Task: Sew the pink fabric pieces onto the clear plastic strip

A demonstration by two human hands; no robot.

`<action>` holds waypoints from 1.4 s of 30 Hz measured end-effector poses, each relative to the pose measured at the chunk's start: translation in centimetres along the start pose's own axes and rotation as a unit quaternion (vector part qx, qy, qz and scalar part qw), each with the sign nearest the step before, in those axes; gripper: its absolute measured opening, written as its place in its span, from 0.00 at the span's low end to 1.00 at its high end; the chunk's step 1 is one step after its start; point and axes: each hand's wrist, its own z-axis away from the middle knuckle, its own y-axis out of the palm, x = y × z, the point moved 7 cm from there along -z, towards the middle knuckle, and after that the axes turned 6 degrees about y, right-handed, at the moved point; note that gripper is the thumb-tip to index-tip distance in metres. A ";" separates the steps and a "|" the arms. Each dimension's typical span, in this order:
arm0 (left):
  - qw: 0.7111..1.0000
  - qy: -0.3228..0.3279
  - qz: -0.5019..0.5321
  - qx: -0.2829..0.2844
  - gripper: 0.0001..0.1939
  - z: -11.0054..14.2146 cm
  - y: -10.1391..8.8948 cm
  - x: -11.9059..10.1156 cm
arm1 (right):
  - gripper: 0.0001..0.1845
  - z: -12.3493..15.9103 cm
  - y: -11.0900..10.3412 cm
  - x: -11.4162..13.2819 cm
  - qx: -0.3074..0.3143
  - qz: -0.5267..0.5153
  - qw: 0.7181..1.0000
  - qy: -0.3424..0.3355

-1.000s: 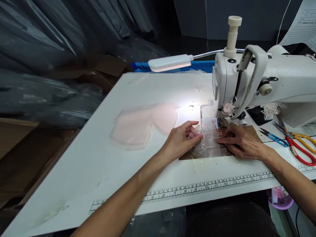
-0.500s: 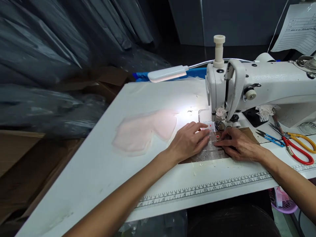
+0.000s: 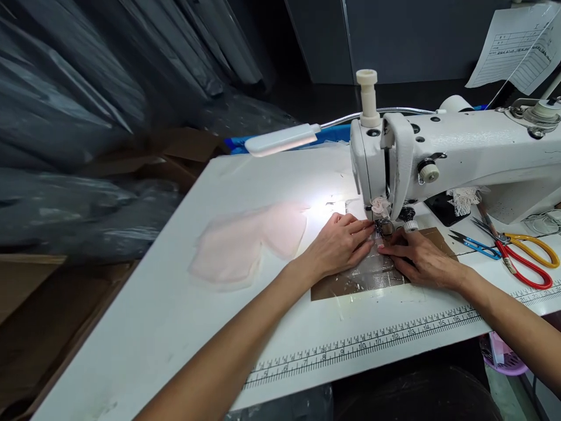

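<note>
My left hand [image 3: 339,244] lies palm down beside the needle area of a white sewing machine [image 3: 464,143], its fingers stretched out and their tips close to the metal presser foot [image 3: 384,227]. Just right of it, my right hand [image 3: 421,257] has its fingers curled and pressed together, the index pointing left. Between the fingertips shows a small pale piece [image 3: 380,241], too small to name. Both hands rest over a brown plate [image 3: 333,287] covered partly with clear tape. A pale pink rosette [image 3: 380,206] hangs on the machine head.
Sheer pink fabric [image 3: 245,245] lies on the white table [image 3: 153,333] at left. Blue thread snips [image 3: 477,245] and red- and yellow-handled scissors [image 3: 526,260] lie at right. A lamp [image 3: 283,140] shines behind. A printed ruler [image 3: 363,346] runs along the front edge.
The view has shifted slightly, moving the machine left in the picture. My left fingertips have come nearer the presser foot, and the red marks seen earlier between the hands no longer show.
</note>
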 end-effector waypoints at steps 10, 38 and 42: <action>0.999 -0.008 0.017 -0.034 0.20 0.5 -0.4 -0.3 | 0.16 0.0 0.0 0.0 0.009 0.003 1.000 -0.002; 0.997 -0.019 0.045 -0.053 0.19 0.9 -0.4 -0.5 | 0.18 0.0 -0.1 0.1 0.012 -0.004 1.000 -0.014; 0.997 -0.027 0.048 -0.046 0.19 0.9 -0.2 -0.4 | 0.17 0.0 -0.2 0.1 0.012 0.003 1.000 -0.004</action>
